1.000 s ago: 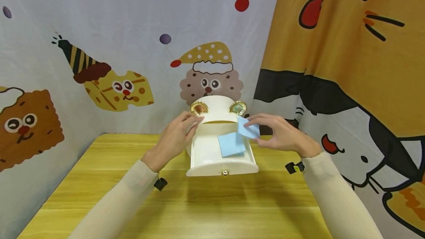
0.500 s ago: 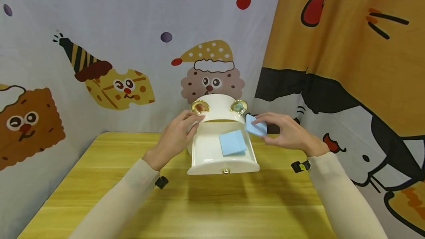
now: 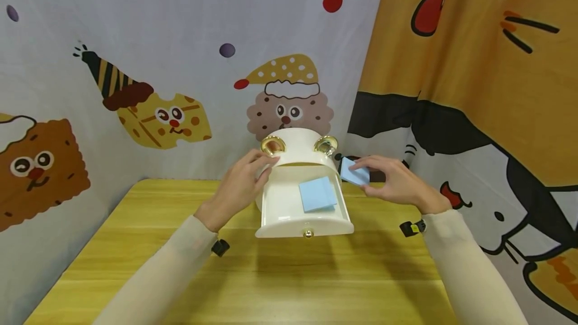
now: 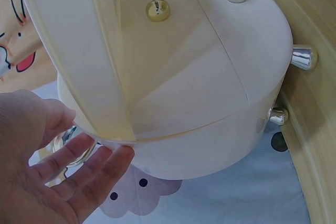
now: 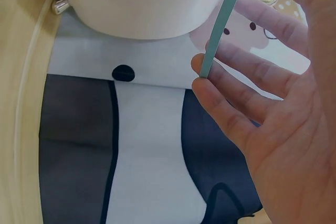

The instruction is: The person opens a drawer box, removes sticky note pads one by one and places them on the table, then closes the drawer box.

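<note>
A small white drawer cabinet [image 3: 297, 147] with two round gold ears stands on the table. Its top drawer [image 3: 279, 204] is pulled out, and light blue sticky notes [image 3: 316, 194] lie inside at the right. My right hand [image 3: 392, 180] pinches a blue sticky note pad [image 3: 355, 172] between thumb and fingers, just right of the drawer. In the right wrist view the pad [image 5: 220, 30] appears edge-on as a thin stack. My left hand [image 3: 239, 184] is at the cabinet's left side; in the left wrist view its fingertips [image 4: 123, 153] touch the rim beside the drawer, holding nothing.
The wooden table [image 3: 289, 285] extends toward me. Lower drawers have gold knobs [image 4: 157, 10], and short metallic feet [image 4: 302, 57] carry the cabinet. A printed cartoon curtain [image 3: 180, 24] hangs close behind and along the right.
My right hand has carried the sticky note pad rightward, from over the drawer's right edge to beside it. The left hand and the notes in the drawer have stayed put.
</note>
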### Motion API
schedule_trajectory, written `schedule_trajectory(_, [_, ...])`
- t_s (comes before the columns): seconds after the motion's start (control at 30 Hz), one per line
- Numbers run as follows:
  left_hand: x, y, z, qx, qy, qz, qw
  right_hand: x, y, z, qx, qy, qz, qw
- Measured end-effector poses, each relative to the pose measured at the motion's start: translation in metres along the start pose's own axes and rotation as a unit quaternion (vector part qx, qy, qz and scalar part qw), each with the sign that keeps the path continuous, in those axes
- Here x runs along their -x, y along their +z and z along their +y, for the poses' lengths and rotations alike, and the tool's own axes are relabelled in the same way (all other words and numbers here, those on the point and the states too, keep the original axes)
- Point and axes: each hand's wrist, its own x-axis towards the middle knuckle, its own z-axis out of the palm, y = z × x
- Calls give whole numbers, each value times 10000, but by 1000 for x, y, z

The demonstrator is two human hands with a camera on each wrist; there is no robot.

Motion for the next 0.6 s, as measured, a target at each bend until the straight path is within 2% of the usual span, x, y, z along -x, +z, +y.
schedule_trajectory(0.33, [0,0,1,50,-27,1,10000,6,6,15,-159,79,42,9998])
schedule_trajectory(0.6, [0,0,1,24,-38,-22,10000,12,15,26,-218,390,-73,9990])
